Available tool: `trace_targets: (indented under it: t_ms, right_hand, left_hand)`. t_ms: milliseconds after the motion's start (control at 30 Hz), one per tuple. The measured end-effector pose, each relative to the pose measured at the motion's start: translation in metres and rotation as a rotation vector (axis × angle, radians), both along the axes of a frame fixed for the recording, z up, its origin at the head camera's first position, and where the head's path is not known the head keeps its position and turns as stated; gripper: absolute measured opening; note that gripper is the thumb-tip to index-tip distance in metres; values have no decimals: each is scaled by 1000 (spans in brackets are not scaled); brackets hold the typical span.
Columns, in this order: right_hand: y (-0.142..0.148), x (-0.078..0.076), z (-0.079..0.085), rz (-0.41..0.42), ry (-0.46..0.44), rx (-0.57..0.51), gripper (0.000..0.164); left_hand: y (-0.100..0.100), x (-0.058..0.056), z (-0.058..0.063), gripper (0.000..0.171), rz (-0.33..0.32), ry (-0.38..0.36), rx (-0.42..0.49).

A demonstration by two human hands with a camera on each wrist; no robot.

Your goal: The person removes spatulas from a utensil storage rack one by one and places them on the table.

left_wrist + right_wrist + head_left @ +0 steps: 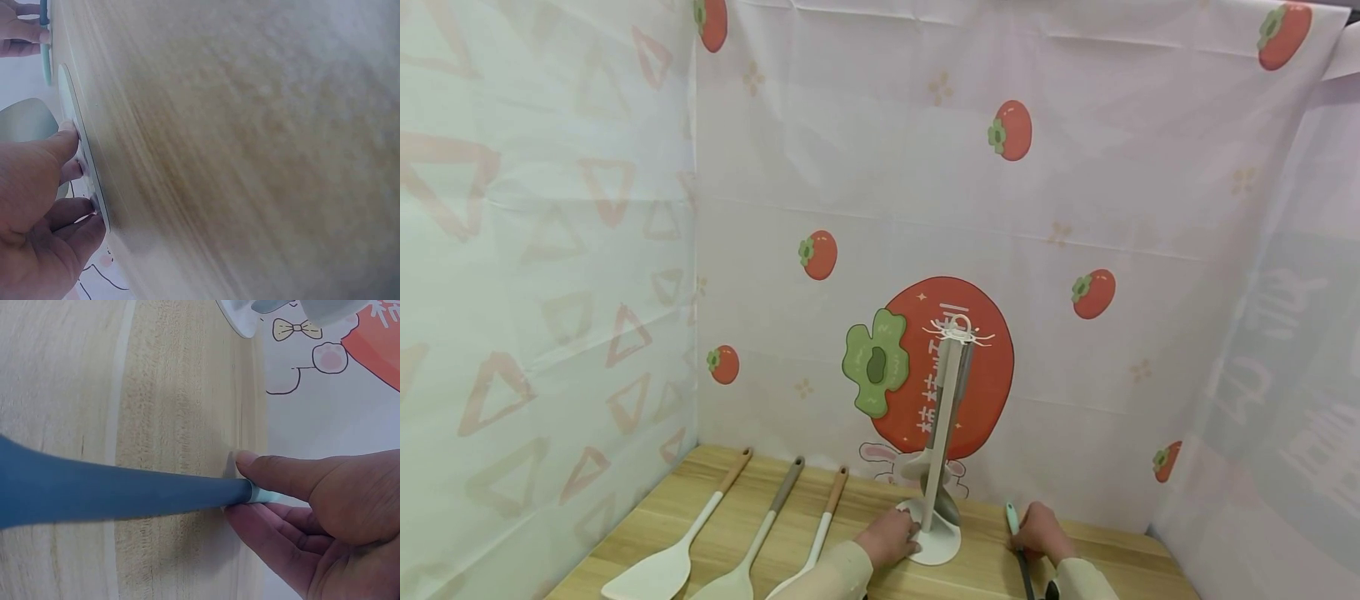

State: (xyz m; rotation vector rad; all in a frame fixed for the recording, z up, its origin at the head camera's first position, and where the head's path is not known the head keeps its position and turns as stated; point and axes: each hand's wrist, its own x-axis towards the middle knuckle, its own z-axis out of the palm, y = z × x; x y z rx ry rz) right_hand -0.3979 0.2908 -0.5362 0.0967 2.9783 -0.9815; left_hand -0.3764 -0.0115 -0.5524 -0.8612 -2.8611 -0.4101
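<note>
A white utensil stand with a round base, a tall pole and a ring of hooks rises near the back of the table. Grey-handled utensils hang from it, among them a dark grey spoon-shaped head. My left hand holds the base at its left side, thumb and fingers spread along the rim. To the right, my right hand pinches a utensil with a mint handle and a dark blue shaft between thumb and fingers, where handle meets shaft. Its working end lies outside the views.
On the left of the wooden table lie a white turner with a wooden handle, a pale green utensil with a grey handle, and a white utensil with a wooden handle. Printed cloth walls enclose the back and sides.
</note>
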Motion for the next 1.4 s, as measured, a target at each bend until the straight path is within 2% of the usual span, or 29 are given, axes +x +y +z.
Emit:
trace_targets:
  t_ms: [233,367,667,967,1200,1300,1400]
  right_hand:
    - [2,0,-1,21,11,4,29]
    - [0,1,2,23,-12,26,27]
    - [-1,2,4,21,-24,26,26]
    - [1,-1,3,7,-30,22,25]
    - [6,-2,11,22,36,39,27]
    - [7,-2,22,36,86,53,27]
    - [6,-2,35,58,151,74,38]
  left_hand:
    - [0,-2,-1,15,0,-11,9]
    - [0,0,0,16,-2,-4,18]
    - [-1,1,2,16,1,-25,31]
    - [0,1,1,16,5,-9,29]
    - [1,2,2,17,3,-10,17]
    - [1,2,3,17,8,-15,17]
    - [0,3,5,16,10,-19,24]
